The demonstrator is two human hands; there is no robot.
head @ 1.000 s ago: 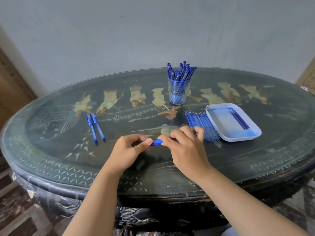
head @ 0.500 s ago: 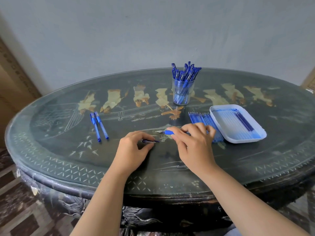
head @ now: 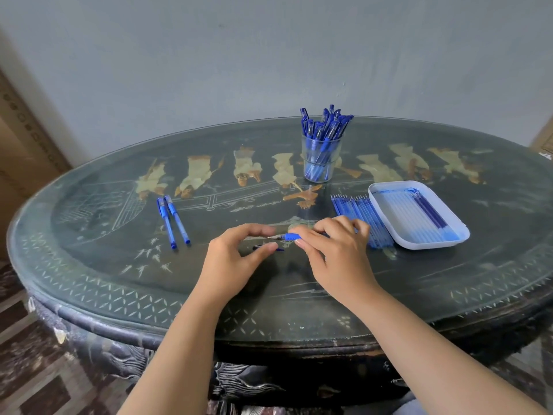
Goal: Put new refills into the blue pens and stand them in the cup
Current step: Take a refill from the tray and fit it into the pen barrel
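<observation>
- Right hand (head: 335, 250) grips the pen (head: 290, 236) by its blue sleeve, tip leftward — front-middle of the table (head: 89, 283).
- Left hand (head: 236, 256) curled just off the tip; thumb over a small dark piece (head: 279, 249) — pinned or loose, can't tell.
- Step, I'd judge: opening the pen. Keep barrel level, twist straight, park parts clear of the front edge.
- Cup (head: 336, 154) stands by the back edge.

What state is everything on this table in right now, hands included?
Cup: upright, full of capped blue pens.
Two pens: capped, lying side by side.
Held pen: uncapped, tip bare, pinched by right hand.
Left hand: open, holding nothing.
Pen cap: lying loose beside the left thumb.
Loose refills: lying in a row beside tray.
Tray: flat, holding refills.
</observation>
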